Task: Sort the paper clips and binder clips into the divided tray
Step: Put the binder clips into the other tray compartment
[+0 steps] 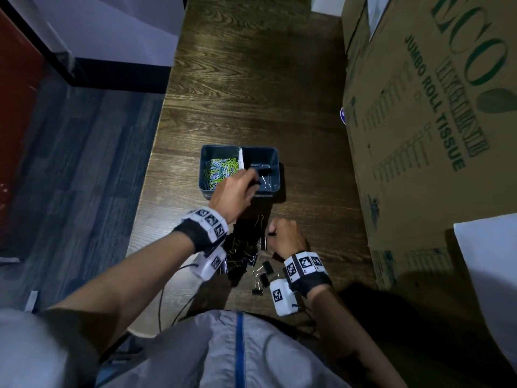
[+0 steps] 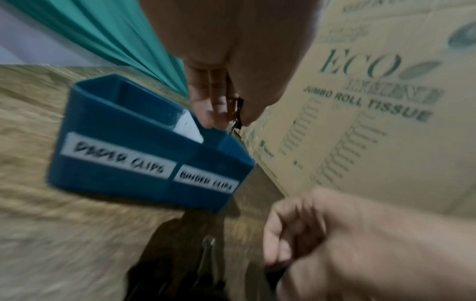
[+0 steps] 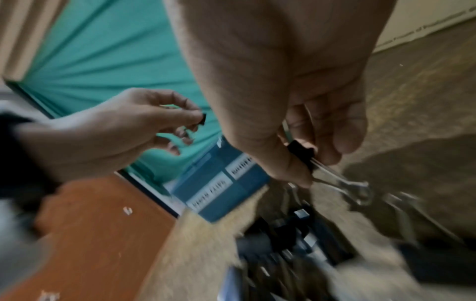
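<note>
Blue plastic divided tray (image 1: 275, 180): coloured paper clips (image 1: 219, 170) sorted; few black binder clips inside. Your left hand (image 1: 233, 191) pinches one above it; right hand (image 1: 285, 238) pinches another at 6 o'clock, by the unsorted heap (image 1: 243, 253).

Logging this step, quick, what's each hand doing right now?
Left hand: pinching a binder clip over the tray.
Right hand: gripping another binder clip.

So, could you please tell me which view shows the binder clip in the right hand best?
The right wrist view: the binder clip sits close up, pinched by the right hand, with its wire handles pointing down. In the head view only a dark speck shows by the knuckles. In the left wrist view the curled fingers hide it.
</note>
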Demonstrator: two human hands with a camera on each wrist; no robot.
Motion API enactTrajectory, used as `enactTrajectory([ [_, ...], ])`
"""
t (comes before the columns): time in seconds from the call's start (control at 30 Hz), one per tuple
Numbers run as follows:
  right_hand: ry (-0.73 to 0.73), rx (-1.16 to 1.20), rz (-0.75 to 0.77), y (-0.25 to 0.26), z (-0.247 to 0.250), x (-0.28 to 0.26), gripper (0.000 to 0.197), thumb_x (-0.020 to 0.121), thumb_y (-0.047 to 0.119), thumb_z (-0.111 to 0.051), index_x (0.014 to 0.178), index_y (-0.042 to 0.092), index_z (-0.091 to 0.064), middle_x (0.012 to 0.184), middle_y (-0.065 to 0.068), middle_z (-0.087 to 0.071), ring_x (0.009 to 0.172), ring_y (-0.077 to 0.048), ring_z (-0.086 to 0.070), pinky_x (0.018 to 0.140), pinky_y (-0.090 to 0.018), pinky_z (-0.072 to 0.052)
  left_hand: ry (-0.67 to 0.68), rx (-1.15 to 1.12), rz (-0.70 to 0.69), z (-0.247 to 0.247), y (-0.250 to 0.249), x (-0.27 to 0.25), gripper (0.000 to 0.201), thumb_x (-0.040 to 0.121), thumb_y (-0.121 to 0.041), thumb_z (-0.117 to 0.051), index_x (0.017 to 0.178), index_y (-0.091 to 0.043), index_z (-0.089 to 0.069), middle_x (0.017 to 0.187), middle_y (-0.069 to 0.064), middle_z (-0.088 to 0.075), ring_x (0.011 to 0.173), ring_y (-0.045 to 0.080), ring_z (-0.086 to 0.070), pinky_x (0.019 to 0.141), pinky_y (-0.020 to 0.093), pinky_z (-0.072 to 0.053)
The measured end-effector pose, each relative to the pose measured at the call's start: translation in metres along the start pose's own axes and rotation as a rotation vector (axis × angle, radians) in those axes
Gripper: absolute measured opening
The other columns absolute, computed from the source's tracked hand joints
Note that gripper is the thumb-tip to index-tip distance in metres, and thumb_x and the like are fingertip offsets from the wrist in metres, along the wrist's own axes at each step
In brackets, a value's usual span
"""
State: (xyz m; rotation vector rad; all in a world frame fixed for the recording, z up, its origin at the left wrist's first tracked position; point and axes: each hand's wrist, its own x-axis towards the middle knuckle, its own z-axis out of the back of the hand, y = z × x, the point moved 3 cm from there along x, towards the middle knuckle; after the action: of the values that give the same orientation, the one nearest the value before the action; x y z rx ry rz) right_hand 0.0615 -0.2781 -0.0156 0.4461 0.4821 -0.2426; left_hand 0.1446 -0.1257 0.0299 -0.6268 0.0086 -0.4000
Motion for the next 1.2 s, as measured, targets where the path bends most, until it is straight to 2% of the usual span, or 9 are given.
enactTrajectory([
  [0.23, -0.309, 0.153, 0.214, 0.043, 0.072, 0.016, 0.022, 0.082, 0.003, -0.071, 0.091, 0.021, -0.062, 0.093, 0.003, -0.065, 0.083, -0.015, -0.062, 0.074, -0.035, -0.056, -0.023, 0.125, -0.029, 0.014, -0.008, 0.014, 0.013, 0.093, -0.019, -0.054, 0.105, -0.018, -0.056, 0.097, 0.001, -0.061, 0.075, 0.023, -0.060, 0.058, 0.035, -0.049],
  [0.37, -0.529, 0.285, 0.381, 0.072, 0.111, 0.027, 0.026, 0.076, 0.006, -0.079, 0.096, 0.017, -0.067, 0.092, 0.001, -0.066, 0.075, -0.015, -0.060, 0.069, -0.031, -0.052, 0.192, 0.170, -0.045, -0.008, 0.014, -0.031, 0.017, 0.086, -0.007, -0.055, 0.102, -0.015, -0.055, 0.086, 0.001, -0.062, 0.070, 0.025, -0.064, 0.054, 0.032, -0.049],
  [0.43, -0.539, 0.286, 0.374, 0.074, 0.112, 0.032, 0.026, 0.078, 0.012, -0.081, 0.099, 0.016, -0.068, 0.095, -0.001, -0.065, 0.074, -0.014, -0.059, 0.069, -0.029, -0.050, 0.300, 0.217, -0.006, -0.018, 0.028, -0.054, 0.030, 0.088, -0.023, -0.063, 0.115, -0.015, -0.051, 0.102, 0.003, -0.061, 0.085, 0.025, -0.064, 0.062, 0.036, -0.054],
  [0.53, -0.485, 0.282, 0.318, 0.061, 0.086, 0.033, 0.015, 0.083, 0.011, -0.075, 0.095, 0.017, -0.068, 0.095, -0.001, -0.064, 0.077, -0.017, -0.062, 0.070, -0.035, -0.056, 0.510, 0.276, 0.107, -0.034, 0.043, -0.086, 0.071, 0.083, -0.056, -0.064, 0.135, -0.017, -0.037, 0.128, 0.005, -0.046, 0.113, 0.024, -0.049, 0.078, 0.039, -0.052],
  [0.63, -0.223, 0.171, 0.261, 0.044, 0.038, 0.029, 0.020, 0.086, 0.007, -0.072, 0.102, 0.018, -0.067, 0.108, -0.003, -0.065, 0.090, -0.017, -0.064, 0.077, -0.034, -0.058, 0.652, 0.329, 0.136, -0.050, 0.050, -0.113, 0.104, 0.073, -0.066, -0.067, 0.150, -0.021, -0.014, 0.147, 0.005, -0.030, 0.125, 0.025, -0.036, 0.088, 0.043, -0.049],
  [0.8, 0.282, -0.233, 0.231, 0.026, -0.028, 0.006, 0.092, 0.080, 0.008, -0.078, 0.154, 0.033, -0.029, 0.165, -0.008, -0.010, 0.149, -0.036, -0.016, 0.115, -0.056, -0.032, 0.701, 0.423, 0.085, -0.069, 0.054, -0.127, 0.121, 0.072, -0.053, -0.075, 0.153, -0.031, 0.012, 0.161, 0.003, -0.007, 0.131, 0.029, -0.032, 0.090, 0.044, -0.049],
  [0.9, 0.306, -0.308, 0.259, 0.023, -0.046, -0.002, 0.100, 0.081, 0.004, -0.075, 0.157, 0.034, -0.016, 0.166, -0.011, 0.001, 0.149, -0.038, -0.011, 0.113, -0.056, -0.034, 0.678, 0.366, 0.103, -0.070, 0.052, -0.125, 0.112, 0.078, -0.046, -0.074, 0.152, -0.033, 0.010, 0.159, 0.006, -0.014, 0.128, 0.030, -0.036, 0.088, 0.043, -0.050],
  [1.03, 0.138, -0.291, 0.304, 0.024, -0.054, -0.005, 0.084, 0.079, 0.000, -0.071, 0.150, 0.023, -0.033, 0.149, -0.014, -0.029, 0.135, -0.038, -0.035, 0.101, -0.048, -0.044, 0.655, 0.300, 0.176, -0.070, 0.047, -0.117, 0.112, 0.073, -0.039, -0.080, 0.151, -0.031, 0.000, 0.146, 0.008, -0.025, 0.108, 0.030, -0.055, 0.077, 0.038, -0.052],
  [1.2, 0.112, -0.190, 0.224, 0.021, -0.050, -0.002, 0.074, 0.079, 0.001, -0.074, 0.143, 0.018, -0.041, 0.145, -0.012, -0.036, 0.129, -0.038, -0.040, 0.099, -0.047, -0.043, 0.630, 0.270, 0.213, -0.069, 0.036, -0.106, 0.099, 0.074, -0.018, -0.075, 0.149, -0.031, -0.012, 0.131, 0.012, -0.033, 0.083, 0.031, -0.062, 0.065, 0.035, -0.049],
])
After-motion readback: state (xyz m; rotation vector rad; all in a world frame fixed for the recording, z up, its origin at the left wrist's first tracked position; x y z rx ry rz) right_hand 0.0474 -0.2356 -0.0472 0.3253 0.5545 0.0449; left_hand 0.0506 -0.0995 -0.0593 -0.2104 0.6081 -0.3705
